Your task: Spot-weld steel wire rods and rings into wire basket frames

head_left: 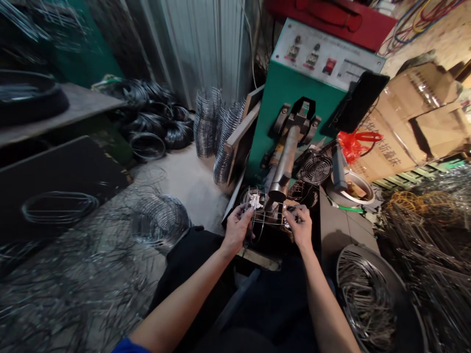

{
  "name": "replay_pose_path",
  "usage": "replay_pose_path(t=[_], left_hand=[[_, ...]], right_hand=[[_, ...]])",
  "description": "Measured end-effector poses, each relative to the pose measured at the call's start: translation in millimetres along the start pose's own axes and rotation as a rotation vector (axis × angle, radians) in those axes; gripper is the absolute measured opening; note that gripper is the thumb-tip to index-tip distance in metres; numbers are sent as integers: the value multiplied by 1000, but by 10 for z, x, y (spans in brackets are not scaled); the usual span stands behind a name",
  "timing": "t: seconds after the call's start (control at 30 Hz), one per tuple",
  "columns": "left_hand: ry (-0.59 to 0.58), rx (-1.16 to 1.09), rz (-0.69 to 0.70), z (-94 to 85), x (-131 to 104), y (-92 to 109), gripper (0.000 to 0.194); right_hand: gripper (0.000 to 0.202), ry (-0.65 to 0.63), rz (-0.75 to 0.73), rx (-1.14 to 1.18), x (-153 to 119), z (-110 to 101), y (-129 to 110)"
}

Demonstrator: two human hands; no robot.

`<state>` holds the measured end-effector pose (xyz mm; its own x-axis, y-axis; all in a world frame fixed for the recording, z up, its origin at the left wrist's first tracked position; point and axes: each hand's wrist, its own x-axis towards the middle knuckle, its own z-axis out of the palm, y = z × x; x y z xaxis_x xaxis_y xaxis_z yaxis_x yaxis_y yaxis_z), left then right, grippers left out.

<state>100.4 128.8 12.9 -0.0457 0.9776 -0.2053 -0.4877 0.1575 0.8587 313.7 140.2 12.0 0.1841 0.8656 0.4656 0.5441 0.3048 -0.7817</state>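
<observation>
Both hands, left hand [237, 228] and right hand [301, 226], pinch the wire cage [263, 210] between their fingers.

A: How were the arms set?

B: Both bare forearms reached forward from the bottom edge and drew closer toward the hands. A scrap of blue sleeve showed at the left elbow.

A: And the hands?

B: The left hand [237, 228] was raised, fingers curled inward with the thumb on top, pinching. The right hand [300, 226] sat level with it, near but apart, knuckles up, fingers bent in a closed grip.
</observation>
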Motion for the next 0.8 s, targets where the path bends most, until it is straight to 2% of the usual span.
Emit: replay_pose_path(t=[0.13, 0.3, 0.4, 0.47, 0.57, 0.63, 0.73, 0.8], left_hand=[[-5, 1, -15, 11, 32, 4, 64], [-40, 15, -15, -5, 38, -10, 64], [-45, 14, -32, 6, 1, 30, 62], [-38, 12, -40, 22, -97, 58, 61], [-4, -18, -138, -11, -472, 13, 55], [10, -43, -278, -145, -873, -96, 51], [-37, 78, -478, -572, -1437, -221, 50], [-83, 284, -556, -895, -1556, -163, 52]], right_hand=[[44, 11, -9, -19, 12, 9, 9], [50, 21, -12, -76, 31, 7, -48], [42, 21, -43, -61, -9, -50, -104], [31, 37, -48, 7, -123, -142, -85], [45, 86, 55, 47, -460, -374, 80], [50, 64, 175, -18, -748, -566, 234], [54, -76, 360, -38, -1097, -794, 349], [56, -240, 437, 22, -1178, -811, 291]])
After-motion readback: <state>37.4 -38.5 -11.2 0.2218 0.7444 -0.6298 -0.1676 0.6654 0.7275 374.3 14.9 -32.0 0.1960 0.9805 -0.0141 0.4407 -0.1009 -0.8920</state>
